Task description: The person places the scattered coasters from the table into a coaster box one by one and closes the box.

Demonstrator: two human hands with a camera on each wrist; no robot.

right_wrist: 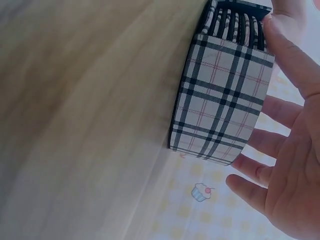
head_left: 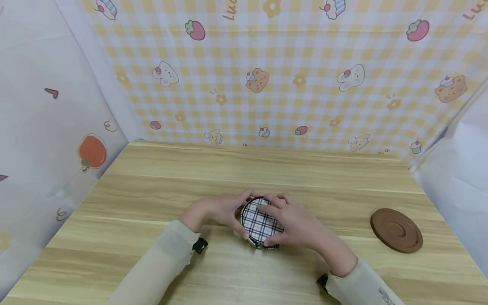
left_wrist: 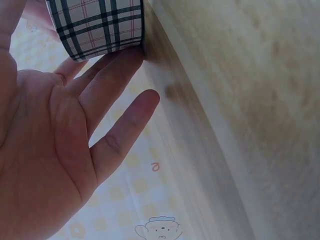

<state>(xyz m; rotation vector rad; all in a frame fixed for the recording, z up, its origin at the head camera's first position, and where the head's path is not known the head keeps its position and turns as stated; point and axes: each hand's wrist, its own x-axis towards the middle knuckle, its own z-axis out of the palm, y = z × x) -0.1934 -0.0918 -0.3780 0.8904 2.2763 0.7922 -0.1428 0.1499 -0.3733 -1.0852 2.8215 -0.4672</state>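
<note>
A round coaster holder [head_left: 259, 222] covered in white, black and red plaid stands on the wooden table between both hands. Through an opening in its side, the right wrist view shows several plaid coasters [right_wrist: 235, 27] with dark edges stacked inside. My left hand [head_left: 225, 209] holds the holder from the left, thumb at the near side and fingers curving round the far side; its little finger sticks out free in the left wrist view. From the right, my right hand [head_left: 299, 222] grips it, thumb at the near edge and a finger lying across the top.
A round brown disc [head_left: 396, 231] with a ringed centre lies on the table [head_left: 190, 169] at the right. Behind the table hangs a yellow checked cloth [head_left: 236, 84] with cartoon prints. White sheets border the table's left and right sides.
</note>
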